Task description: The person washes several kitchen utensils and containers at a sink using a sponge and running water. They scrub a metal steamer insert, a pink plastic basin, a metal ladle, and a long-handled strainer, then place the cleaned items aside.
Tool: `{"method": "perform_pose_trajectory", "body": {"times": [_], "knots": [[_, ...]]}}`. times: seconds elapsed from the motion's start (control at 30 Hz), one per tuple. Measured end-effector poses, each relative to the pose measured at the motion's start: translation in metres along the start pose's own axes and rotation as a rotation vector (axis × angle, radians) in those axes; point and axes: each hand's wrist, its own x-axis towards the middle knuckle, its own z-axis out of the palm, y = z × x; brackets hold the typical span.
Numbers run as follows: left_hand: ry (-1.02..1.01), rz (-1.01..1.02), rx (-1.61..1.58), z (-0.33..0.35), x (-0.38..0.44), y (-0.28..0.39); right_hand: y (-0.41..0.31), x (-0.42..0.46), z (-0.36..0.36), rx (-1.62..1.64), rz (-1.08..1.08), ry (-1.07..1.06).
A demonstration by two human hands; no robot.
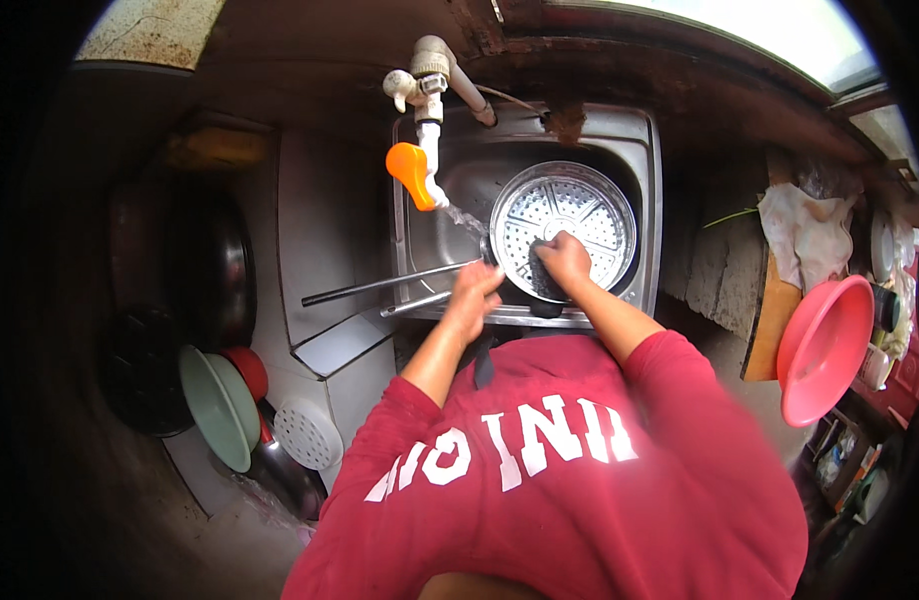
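A round perforated metal steamer tray [600,225] rests in the stainless steel sink [459,172]. My right hand [568,259] is over the tray, its fingers closed on a dark scouring pad [543,274] that touches the perforated surface. My left hand [474,289] is at the tray's lower left rim; whether it grips the rim is unclear. Water [465,219] runs from the white tap with an orange lever [411,174] towards the tray's left side. Two long metal handles [384,283] stick out over the sink's left edge, near my left hand; what they belong to is mostly hidden.
At the left are a pale green basin [219,409], a red bowl [246,371], a white perforated disc [308,433] and dark pans [212,262]. At the right, a pink basin [827,349] stands by a wooden board [773,322] and a pale cloth [804,232].
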Motion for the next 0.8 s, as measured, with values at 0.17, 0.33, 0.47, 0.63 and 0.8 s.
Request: {"method": "perform_pose_trajectory", "body": {"times": [0.17,0.33,0.47,0.63,0.8], "knots": [[-0.049,-0.167,-0.029,0.013,0.004,-0.044,0.031,0.013,0.020,0.044,0.059,-0.001],[0.020,-0.268,0.221,0.026,0.029,-0.020,0.043,0.029,0.023,0.343,0.116,-0.124],[0.077,-0.130,0.154,0.037,0.044,-0.019,0.030,0.025,0.010,0.516,0.070,-0.283],[-0.031,0.091,-0.136,0.027,0.028,-0.013,-0.036,-0.027,-0.014,-0.029,-0.629,-0.248],[-0.204,0.058,-0.262,0.032,-0.015,0.009,-0.072,0.038,-0.002,-0.073,-0.485,0.048]]}}
